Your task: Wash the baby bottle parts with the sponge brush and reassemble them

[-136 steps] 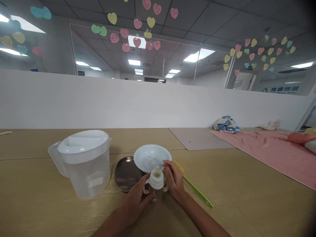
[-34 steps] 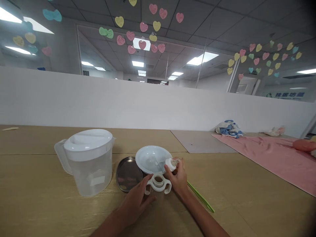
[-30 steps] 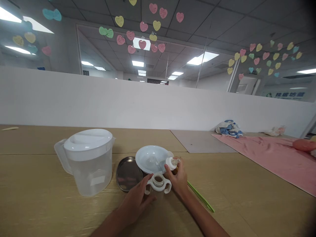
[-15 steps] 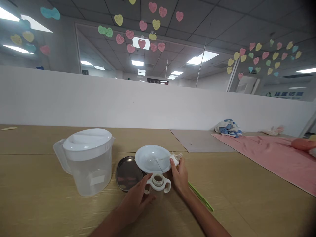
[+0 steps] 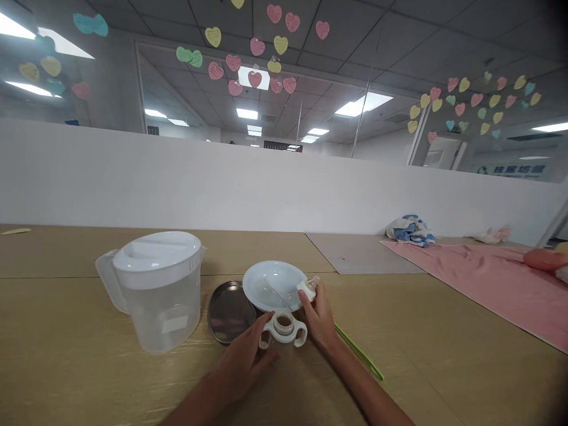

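The two-handled baby bottle (image 5: pixel 284 338), mouth open, is held by the curled left hand (image 5: pixel 246 355), just before the white bowl's (image 5: pixel 275 267) near edge; the teat top (image 5: pixel 306 289) is pinched by the right hand (image 5: pixel 322 318), beside the bowl's right edge; room is left between the long green tool (image 5: pixel 360 353) and pink cloth (image 5: pixel 479 273).

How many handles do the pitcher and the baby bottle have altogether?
3. The pitcher handle sticks out left of the pitcher. The baby bottle has two: the left bottle handle, partly covered by the left hand, and the right bottle handle, unobstructed.
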Demonstrator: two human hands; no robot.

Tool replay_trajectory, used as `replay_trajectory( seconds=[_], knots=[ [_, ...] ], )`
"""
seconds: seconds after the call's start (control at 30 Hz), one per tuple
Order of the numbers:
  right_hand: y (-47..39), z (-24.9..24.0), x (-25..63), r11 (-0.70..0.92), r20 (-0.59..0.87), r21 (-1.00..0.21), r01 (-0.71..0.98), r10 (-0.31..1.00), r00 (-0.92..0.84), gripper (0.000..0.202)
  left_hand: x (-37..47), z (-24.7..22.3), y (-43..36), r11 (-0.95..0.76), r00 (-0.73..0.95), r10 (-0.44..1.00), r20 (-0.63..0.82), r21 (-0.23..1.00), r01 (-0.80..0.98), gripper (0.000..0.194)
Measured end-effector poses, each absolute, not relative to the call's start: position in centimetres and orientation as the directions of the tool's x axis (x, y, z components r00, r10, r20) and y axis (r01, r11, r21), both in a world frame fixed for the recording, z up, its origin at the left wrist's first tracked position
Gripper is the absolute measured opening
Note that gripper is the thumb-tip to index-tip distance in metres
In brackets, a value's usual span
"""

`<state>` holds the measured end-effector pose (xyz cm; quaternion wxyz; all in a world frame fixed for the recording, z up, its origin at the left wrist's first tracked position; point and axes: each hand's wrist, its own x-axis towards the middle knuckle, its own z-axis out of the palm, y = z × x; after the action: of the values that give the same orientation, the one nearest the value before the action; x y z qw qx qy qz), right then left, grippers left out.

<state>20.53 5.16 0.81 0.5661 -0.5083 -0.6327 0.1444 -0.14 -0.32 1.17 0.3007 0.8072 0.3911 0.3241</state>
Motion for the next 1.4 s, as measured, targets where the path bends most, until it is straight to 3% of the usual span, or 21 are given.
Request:
replay_trajectory(
  seconds=[0.1,0.27,0.57,0.77,1.0,1.17,1.4],
  knots=[
    [5.1,0.7,20.5,0.448,0.578,-0.732,0.513,0.808,0.119,0.035,-0.2,1.1,-0.3,-0.524,0.488,0.820,0.298,0.735,0.430,0.056],
    [5.5,0.4,20.5,0.449,0.618,-0.730,0.515,0.756,0.216,0.045,-0.2,1.1,-0.3,-0.518,0.488,0.822,0.293,0.740,0.428,0.056],
    [6.0,0.1,20.5,0.490,0.629,-0.748,0.448,0.737,0.245,0.033,-0.2,1.0,-0.2,-0.512,0.482,0.827,0.289,0.743,0.432,0.056],
    [5.6,0.8,20.6,0.500,0.672,-0.698,0.513,0.705,0.228,0.026,-0.2,0.7,-0.2,-0.521,0.482,0.824,0.298,0.733,0.437,0.055],
    [5.6,0.6,20.5,0.406,0.635,-0.713,0.572,0.719,0.282,0.021,-0.2,0.8,-0.2,-0.501,0.484,0.832,0.269,0.739,0.451,0.056],
    [5.5,0.9,20.5,0.497,0.763,-0.590,0.636,0.601,0.238,0.007,-0.2,0.8,-0.3,-0.510,0.469,0.832,0.295,0.739,0.440,0.056],
    [5.6,0.8,20.6,0.561,0.844,-0.466,0.684,0.514,0.153,0.008,-0.2,0.8,-0.2,-0.514,0.477,0.830,0.288,0.728,0.454,0.056]
  ],
)
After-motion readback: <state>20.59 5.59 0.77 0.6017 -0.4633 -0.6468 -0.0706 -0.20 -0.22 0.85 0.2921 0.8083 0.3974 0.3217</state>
